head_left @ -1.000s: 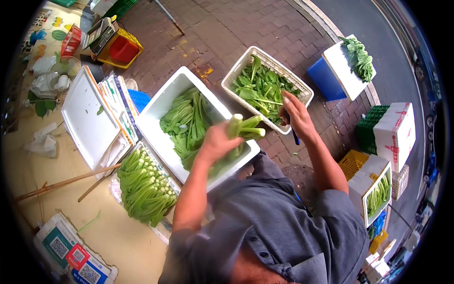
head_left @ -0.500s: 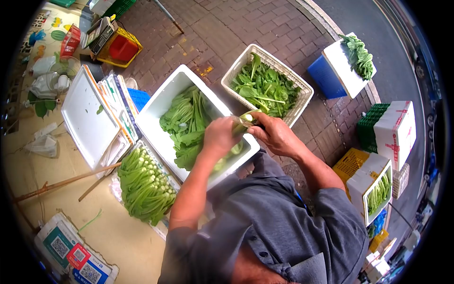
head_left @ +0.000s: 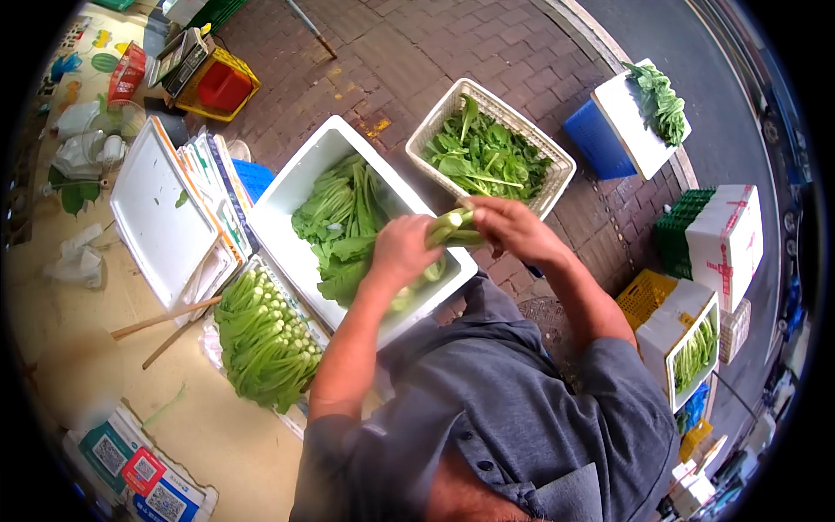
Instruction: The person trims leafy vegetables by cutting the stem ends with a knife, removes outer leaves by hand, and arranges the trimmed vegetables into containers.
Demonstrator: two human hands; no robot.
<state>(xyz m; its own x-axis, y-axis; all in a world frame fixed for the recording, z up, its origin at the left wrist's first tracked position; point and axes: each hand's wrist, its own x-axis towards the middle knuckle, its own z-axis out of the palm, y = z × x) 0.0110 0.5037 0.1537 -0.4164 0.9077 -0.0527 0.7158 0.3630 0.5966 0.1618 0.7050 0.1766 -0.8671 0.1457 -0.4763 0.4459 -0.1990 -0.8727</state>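
Note:
Above the near end of the white foam box [head_left: 283, 178], my left hand [head_left: 403, 250] is closed round a leafy green vegetable [head_left: 449, 228], its pale stalks pointing right. My right hand [head_left: 515, 230] pinches at the stalk end, close to the near side of the cream basket [head_left: 561, 185]. Whether its fingers grip a stalk or a loose leaf is partly hidden. Leafy greens [head_left: 335, 204] lie inside the foam box below my left hand. Loose green leaves [head_left: 487, 152] fill much of the basket.
Bunched greens [head_left: 265, 344] with pale stalk ends lie in rows left of the foam box. A white lid [head_left: 165, 209] leans beside it. At right stand a blue crate [head_left: 600, 139] with greens on its lid and a box of thin greens [head_left: 696, 352].
My right hand has shifted slightly right and turned at the stalk end. More of the pale stalks now shows between my hands. My left hand stays nearly in place.

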